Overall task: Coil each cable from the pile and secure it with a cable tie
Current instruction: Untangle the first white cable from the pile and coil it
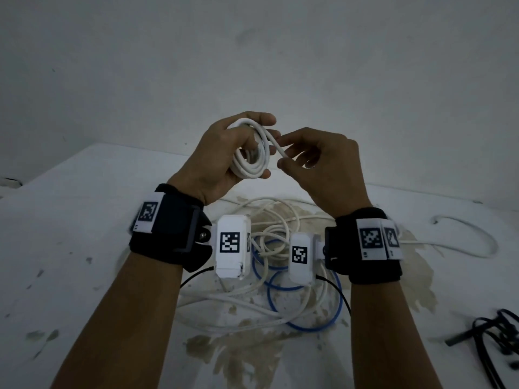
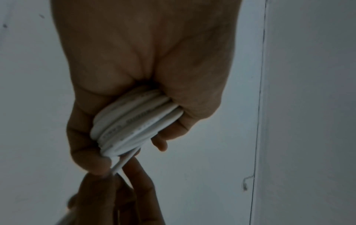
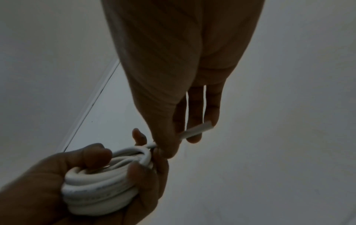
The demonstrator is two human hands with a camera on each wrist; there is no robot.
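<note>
1. A white table [image 1: 84, 220], stained at its middle, is seen bearing a loose pile of cables [image 1: 280, 276], white and blue, well below the raised hands.
2. A bunch of black cable ties [image 1: 494, 332] (no tie has been picked up yet) lies at the table's right edge.
3. A white coil [image 1: 250, 161] of several turns is gripped in the left hand [image 1: 224, 158], fingers curled round it.
4. The coil's free end [image 3: 196, 129] is pinched by the right hand [image 1: 320, 164], just beside the coil.
5. Coiling is judged nearly finished; the end must next be tucked or held flat, then a tie fetched and cinched round the turns.
</note>
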